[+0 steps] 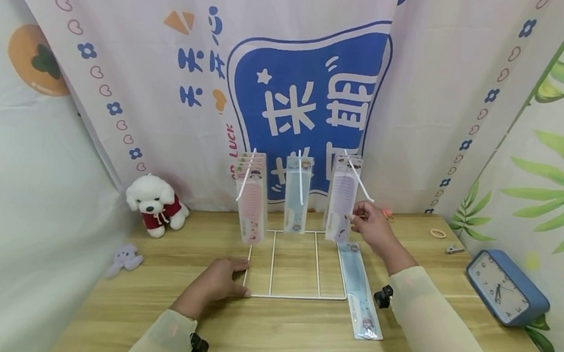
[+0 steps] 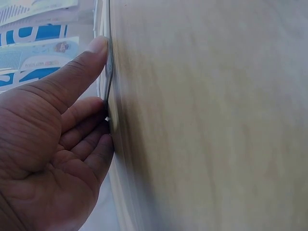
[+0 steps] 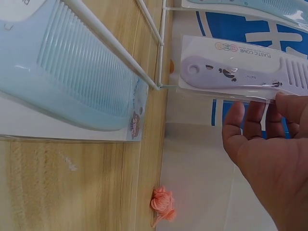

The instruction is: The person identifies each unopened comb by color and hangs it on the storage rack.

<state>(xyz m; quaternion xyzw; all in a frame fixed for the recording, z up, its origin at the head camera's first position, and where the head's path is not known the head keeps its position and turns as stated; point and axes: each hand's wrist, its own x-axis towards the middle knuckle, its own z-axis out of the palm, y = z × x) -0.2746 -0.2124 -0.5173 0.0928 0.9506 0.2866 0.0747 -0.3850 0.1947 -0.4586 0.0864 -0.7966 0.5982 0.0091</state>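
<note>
Head view puts the right hand [image 1: 370, 223] right of centre in the frame, raised off the table, its fingertips pinching the lower edge of a packaged purple comb [image 1: 339, 201] that hangs from the rightmost white hook of a wire rack [image 1: 293, 268]. Seen from the right wrist, that hand [image 3: 269, 159] sits at the lower right, fingers [image 3: 255, 118] reaching up to the clear sleeve around the purple comb [image 3: 245, 72], thumb at the far right edge of the pack.

Lower and left of centre, the left hand [image 1: 218, 283] lies flat on the wooden table [image 1: 297, 336], fingers relaxed and straight, pressed against the left front corner of the rack's white base frame. The left wrist view shows this hand [image 2: 53, 144] with its thumb [image 2: 84, 62] along the thin wire and its fingers touching the frame's edge.

Just below the right hand a packaged blue comb [image 1: 360, 288] lies flat on the table beside the rack's right edge. More packaged combs hang on the middle hook [image 1: 296, 194] and the left hook [image 1: 251, 198].
</note>
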